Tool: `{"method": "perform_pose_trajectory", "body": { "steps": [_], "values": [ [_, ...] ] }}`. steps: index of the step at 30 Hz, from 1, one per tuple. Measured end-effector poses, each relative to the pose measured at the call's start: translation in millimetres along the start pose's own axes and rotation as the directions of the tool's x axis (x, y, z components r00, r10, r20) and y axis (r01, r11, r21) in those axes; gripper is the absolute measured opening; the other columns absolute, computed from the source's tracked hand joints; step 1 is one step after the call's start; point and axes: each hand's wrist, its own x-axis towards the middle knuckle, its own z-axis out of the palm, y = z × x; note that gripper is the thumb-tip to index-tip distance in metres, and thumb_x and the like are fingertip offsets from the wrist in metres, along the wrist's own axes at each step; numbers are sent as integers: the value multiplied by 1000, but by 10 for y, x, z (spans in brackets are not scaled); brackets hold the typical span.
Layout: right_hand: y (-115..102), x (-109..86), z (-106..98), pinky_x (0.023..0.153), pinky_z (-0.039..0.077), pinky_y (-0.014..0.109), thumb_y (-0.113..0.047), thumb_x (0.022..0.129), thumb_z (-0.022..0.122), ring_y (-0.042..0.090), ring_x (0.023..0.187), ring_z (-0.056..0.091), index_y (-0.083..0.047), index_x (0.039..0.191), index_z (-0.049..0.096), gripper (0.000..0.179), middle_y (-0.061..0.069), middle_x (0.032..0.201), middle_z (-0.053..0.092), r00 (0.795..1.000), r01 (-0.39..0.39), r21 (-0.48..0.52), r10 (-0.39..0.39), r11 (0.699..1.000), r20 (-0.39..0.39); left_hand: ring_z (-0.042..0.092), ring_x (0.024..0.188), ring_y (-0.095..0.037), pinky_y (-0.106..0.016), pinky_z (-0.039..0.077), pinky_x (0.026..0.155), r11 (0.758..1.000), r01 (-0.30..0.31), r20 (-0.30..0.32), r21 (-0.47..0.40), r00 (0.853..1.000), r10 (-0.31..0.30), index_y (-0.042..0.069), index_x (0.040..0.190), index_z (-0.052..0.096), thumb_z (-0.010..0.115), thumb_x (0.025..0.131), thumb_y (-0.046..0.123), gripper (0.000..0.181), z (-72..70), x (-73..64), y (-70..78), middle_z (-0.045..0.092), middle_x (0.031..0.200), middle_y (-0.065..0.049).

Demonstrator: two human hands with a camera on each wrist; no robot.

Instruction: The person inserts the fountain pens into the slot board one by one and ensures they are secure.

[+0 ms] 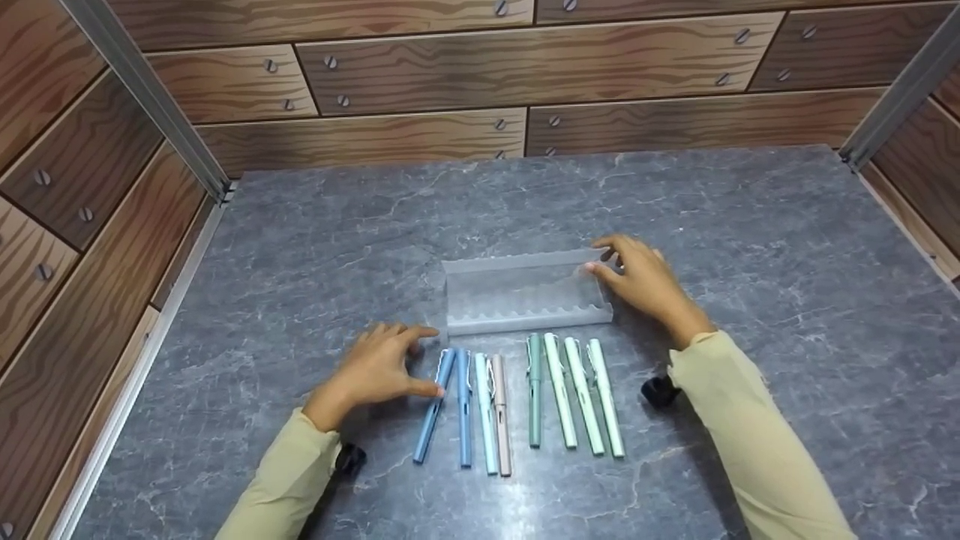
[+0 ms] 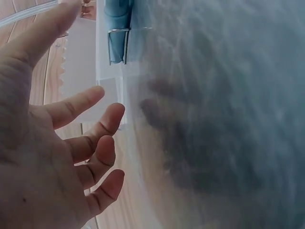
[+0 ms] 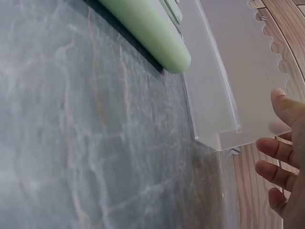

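A clear plastic pen tray with scalloped long edges lies on the table. My right hand is at its back right corner, thumb and index finger on either side of the tray's edge. In the right wrist view, the other fingers of the right hand are loosely bent beside the tray's end. My left hand, fingers spread, is just left of the tray's front corner and beside a tilted dark blue pen. Nothing is held in it; whether the thumb touches that pen I cannot tell.
In front of the tray lie a blue pen, a light blue pen, a pinkish-brown pen, a dark green pen and several pale green pens. Wood-patterned panels stand behind the grey marbled table.
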Motion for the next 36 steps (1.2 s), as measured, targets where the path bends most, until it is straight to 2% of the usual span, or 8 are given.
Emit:
{"method": "perform_pose_trajectory", "body": {
  "steps": [5,10,17,26,36],
  "values": [
    [11,9,12,89,38,48,-29,96,58,33,97,58,-5,124,58,37,20,110,64,1000,0,42,1,999,-19,50,96,-20,-45,40,94,1000,-9,32,-12,999,10,24,134,55,84,62,54,84,3,24,2,61,103,0],
    [21,9,26,81,45,43,-24,97,57,32,93,60,-3,122,59,33,20,106,65,999,-8,89,12,996,-40,49,92,-19,-44,40,89,1000,-30,54,-8,998,31,25,132,57,84,62,52,80,4,38,13,60,99,1],
    [20,17,53,81,44,40,-20,98,55,32,92,59,1,119,59,30,22,104,64,998,-20,134,27,991,-54,53,90,-20,-44,41,83,997,-74,67,2,995,74,25,131,58,84,65,52,76,12,46,16,62,99,-2],
    [24,42,53,81,44,40,-19,100,52,32,92,59,2,117,60,28,22,102,63,998,-22,154,31,988,-55,54,92,-20,-47,41,88,996,-85,104,-20,991,87,26,132,57,84,66,49,75,4,64,34,60,100,-2],
    [47,32,79,81,45,40,-21,100,50,32,92,58,2,114,60,29,22,101,63,996,-31,185,45,982,-74,55,94,-21,-49,40,94,997,-73,109,-17,991,75,26,131,57,84,64,51,76,23,85,45,61,102,-1]
  ]
}}
